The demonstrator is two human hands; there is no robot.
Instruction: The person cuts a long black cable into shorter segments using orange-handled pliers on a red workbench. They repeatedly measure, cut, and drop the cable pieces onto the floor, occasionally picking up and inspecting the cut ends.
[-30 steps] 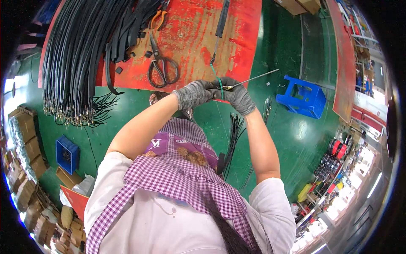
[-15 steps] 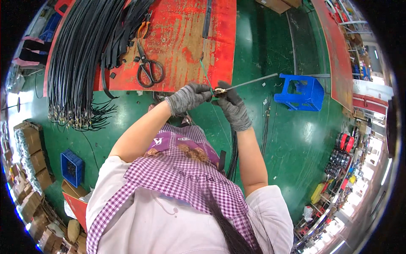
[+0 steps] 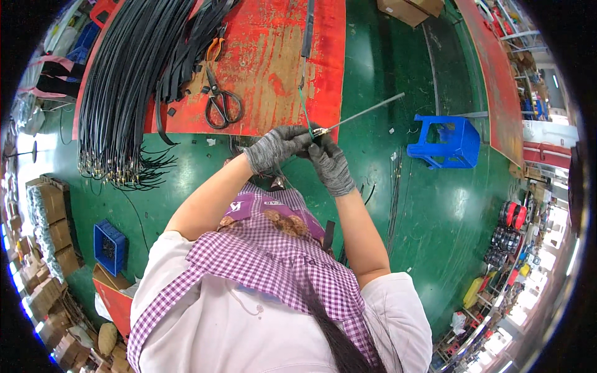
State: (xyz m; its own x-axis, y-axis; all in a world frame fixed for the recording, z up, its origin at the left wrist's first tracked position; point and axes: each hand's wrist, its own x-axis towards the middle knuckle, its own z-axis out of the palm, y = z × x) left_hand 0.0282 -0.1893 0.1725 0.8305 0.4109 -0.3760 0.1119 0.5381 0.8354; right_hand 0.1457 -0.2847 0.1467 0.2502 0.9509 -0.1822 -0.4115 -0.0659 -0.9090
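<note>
Hands have risen toward the counter (image 3: 273, 56): left hand (image 3: 277, 148) and right hand (image 3: 329, 166) each grip pinched on the thin grey rod (image 3: 367, 112), whose brass-tipped end sits between them, ready for fitting.

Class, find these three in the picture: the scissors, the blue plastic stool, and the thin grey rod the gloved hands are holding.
scissors (image 3: 219, 102): head view, on the pivot above the handle loops.
blue plastic stool (image 3: 444, 142): head view, on its seat top.
thin grey rod (image 3: 367, 112): head view, mid-length of the shaft.

Two grey-gloved hands (image 3: 277, 148) (image 3: 331, 168), one pair of black-handled scissors (image 3: 221, 102), one blue plastic stool (image 3: 444, 140), one blue plastic crate (image 3: 111, 247) were visible.
</note>
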